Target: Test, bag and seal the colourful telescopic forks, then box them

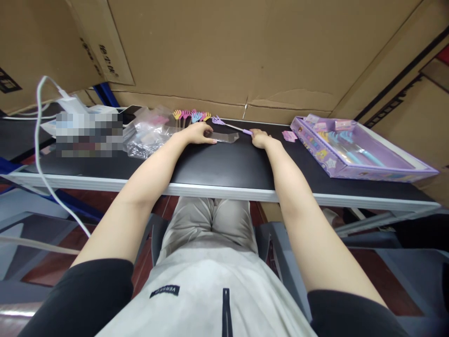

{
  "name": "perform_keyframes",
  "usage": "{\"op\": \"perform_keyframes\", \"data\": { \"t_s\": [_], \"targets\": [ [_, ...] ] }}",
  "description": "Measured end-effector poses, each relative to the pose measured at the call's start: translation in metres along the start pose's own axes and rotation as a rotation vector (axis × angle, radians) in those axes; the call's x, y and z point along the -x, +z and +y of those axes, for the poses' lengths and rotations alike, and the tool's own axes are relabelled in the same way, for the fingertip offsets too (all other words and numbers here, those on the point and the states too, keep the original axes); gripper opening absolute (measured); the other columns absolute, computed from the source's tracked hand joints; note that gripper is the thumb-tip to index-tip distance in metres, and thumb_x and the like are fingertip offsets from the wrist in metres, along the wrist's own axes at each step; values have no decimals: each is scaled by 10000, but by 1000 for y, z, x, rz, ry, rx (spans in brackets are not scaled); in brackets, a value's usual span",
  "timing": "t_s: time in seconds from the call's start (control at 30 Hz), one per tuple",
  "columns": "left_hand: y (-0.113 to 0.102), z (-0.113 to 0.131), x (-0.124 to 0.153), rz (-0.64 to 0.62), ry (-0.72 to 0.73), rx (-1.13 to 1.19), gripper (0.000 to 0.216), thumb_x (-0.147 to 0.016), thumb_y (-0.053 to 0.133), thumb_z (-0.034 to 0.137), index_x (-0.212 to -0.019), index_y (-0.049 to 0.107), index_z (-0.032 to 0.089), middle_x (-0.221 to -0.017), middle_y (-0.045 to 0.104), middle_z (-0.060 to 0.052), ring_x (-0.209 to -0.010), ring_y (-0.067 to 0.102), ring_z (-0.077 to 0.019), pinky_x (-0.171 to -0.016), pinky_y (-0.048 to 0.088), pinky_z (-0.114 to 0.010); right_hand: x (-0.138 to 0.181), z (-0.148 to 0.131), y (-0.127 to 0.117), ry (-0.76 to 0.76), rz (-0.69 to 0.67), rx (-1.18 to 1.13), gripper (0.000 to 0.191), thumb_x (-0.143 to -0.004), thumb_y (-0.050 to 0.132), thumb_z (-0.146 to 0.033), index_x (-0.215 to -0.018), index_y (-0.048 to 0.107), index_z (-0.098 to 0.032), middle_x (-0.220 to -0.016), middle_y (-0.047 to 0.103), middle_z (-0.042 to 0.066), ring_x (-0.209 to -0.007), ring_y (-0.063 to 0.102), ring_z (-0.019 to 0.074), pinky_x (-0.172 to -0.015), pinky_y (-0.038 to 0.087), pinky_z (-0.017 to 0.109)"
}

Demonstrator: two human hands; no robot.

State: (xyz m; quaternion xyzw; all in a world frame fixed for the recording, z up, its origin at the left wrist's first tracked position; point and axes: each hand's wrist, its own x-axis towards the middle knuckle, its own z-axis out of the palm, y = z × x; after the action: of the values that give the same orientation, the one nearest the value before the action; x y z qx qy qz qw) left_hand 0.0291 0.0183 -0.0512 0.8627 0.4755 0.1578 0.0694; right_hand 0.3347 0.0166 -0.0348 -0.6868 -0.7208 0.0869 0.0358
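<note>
My right hand point(260, 139) is closed round the purple handle of a back scratcher point(247, 132). Its thin metal rod points left and ends in a purple claw-shaped head. A narrow clear plastic sleeve point(227, 137) lies just below the rod, its left end between the thumb and fingers of my left hand point(197, 134). Behind my left hand, several more back scratchers point(185, 114) with yellow, pink and blue claw heads lie in a row. Their lower parts are partly hidden by that hand.
Crumpled clear plastic bags point(145, 133) lie left of my left arm. A purple display box point(380, 174) holding blue-handled scratchers stands at the right, with small pink pieces point(289, 135) beside it. A white cable point(38, 140) hangs over the table's front edge point(224, 191). Cardboard point(224, 51) walls the back.
</note>
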Motion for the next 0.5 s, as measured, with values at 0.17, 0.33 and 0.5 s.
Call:
{"op": "perform_keyframes", "data": {
  "t_s": [0.17, 0.33, 0.5],
  "targets": [
    [0, 2, 0, 16, 5, -1, 662, -851, 760, 662, -1300, 824, 181, -1265, 817, -139, -1208, 739, -333, -1079, 563, -407, 0, 1, -2, -39, -13, 31, 667, -1060, 449, -152, -1722, 487, -225, -1823, 404, 159, -1669, 403, 420, -1343, 270, 772],
    [-1, 4, 1, 8, -14, -1, 703, -843, 763, 667, -1319, 817, 151, -1304, 805, -164, -1219, 740, -335, -1088, 562, -399, 9, 10, 9, -114, 141, -34, 622, -1107, 378, -193, -1712, 522, -192, -1797, 446, 156, -1660, 432, 393, -1332, 300, 769],
    [-1, 3, 1, 1, -20, 8, 711, -852, 761, 665, -1343, 811, 153, -1334, 800, -159, -1228, 742, -331, -1101, 562, -398, 11, 16, 9, -175, 188, -56, 661, -1054, 418, -95, -1669, 595, -257, -1738, 542, 135, -1618, 498, 383, -1309, 265, 826]
  ]
}}
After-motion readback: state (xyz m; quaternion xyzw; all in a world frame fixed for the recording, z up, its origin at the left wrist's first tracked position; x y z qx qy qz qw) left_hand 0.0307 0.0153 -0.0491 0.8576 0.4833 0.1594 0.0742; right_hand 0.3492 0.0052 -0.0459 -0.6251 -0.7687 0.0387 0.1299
